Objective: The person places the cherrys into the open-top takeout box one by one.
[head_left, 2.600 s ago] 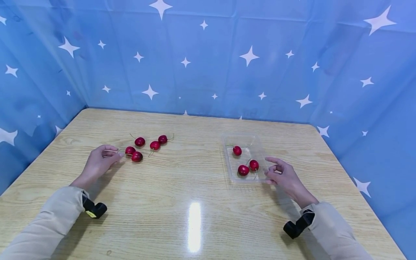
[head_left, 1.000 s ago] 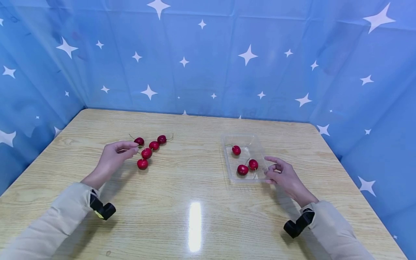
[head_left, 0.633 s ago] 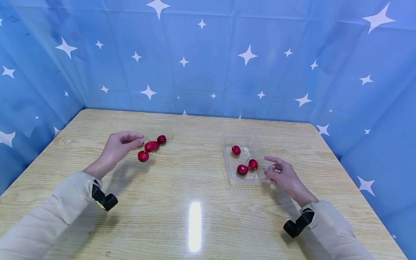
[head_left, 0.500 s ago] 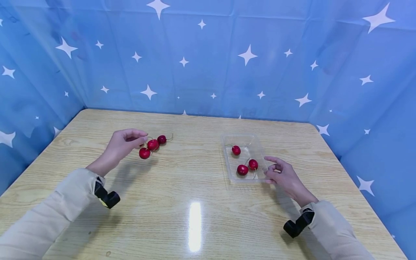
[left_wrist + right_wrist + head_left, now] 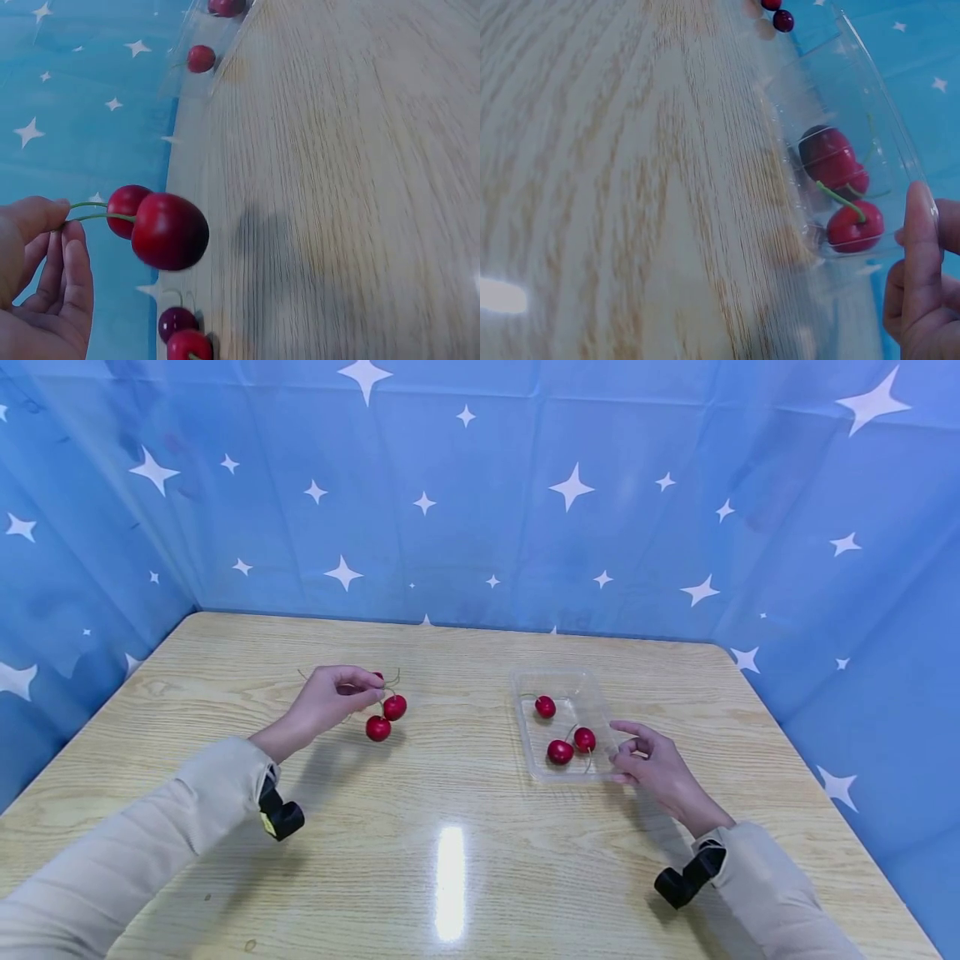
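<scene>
My left hand [image 5: 326,703] pinches two green stems between thumb and fingertips. From them hang a pair of red cherries [image 5: 394,707], held off the table; in the left wrist view the nearer cherry [image 5: 171,231] partly covers the other. On the right, a clear plastic box [image 5: 573,693] stands on the table with three cherries [image 5: 559,752] inside. My right hand [image 5: 660,768] grips the box's right edge, with thumb and finger on either side of the wall in the right wrist view.
Behind the left hand more cherries lie on the wooden table [image 5: 480,893], mostly hidden in the head view. The left wrist view shows a dark cherry [image 5: 178,322] and a red cherry [image 5: 189,346] there. A blue star-patterned curtain [image 5: 480,468] borders the table.
My left hand has lifted two cherries by their stems from the group and carried them rightward, past the ones still lying there. The right hand and the box have stayed put.
</scene>
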Demonstrator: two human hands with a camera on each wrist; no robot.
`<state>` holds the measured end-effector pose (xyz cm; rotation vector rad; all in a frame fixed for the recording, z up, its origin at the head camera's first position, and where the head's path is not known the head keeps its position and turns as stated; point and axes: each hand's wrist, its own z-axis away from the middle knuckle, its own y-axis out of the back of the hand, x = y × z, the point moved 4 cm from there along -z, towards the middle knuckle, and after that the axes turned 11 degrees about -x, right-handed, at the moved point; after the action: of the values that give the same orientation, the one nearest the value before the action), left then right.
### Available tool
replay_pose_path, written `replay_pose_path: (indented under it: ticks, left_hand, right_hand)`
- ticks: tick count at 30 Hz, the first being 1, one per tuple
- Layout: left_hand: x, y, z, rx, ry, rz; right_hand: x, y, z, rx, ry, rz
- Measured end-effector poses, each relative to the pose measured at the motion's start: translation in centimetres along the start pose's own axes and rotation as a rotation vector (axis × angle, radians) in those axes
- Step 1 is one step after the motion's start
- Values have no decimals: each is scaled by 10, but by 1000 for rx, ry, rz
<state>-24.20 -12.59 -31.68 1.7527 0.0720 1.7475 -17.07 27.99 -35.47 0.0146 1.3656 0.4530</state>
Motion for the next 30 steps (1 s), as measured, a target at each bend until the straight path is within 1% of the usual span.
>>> replay_pose_path:
  ticks: [3, 5, 9, 12, 17, 24, 30]
  left_hand:
    - [6, -5, -4, -14, -22, 1]
    - [11, -6, -7, -12, -28, 12]
    - [21, -4, -12, -5, -15, 61]
    - [28, -4, -15, -13, -3, 65]
    - [40, -8, -20, -34, -15, 34]
    - [54, -22, -31, -51, -120, -20]
    - [63, -30, -33, -53, -118, -42]
  right_hand:
    - [0, 0, 0, 0, -4, 0]
    - [0, 0, 0, -1, -8, 0]
    - [0, 0, -1, -1, -8, 4]
    - [-1, 0, -1, 1, -4, 11]
    - [-1, 1, 0, 3, -8, 10]
    - [0, 2, -1, 8, -17, -8]
    - [0, 2, -1, 7, -21, -11]
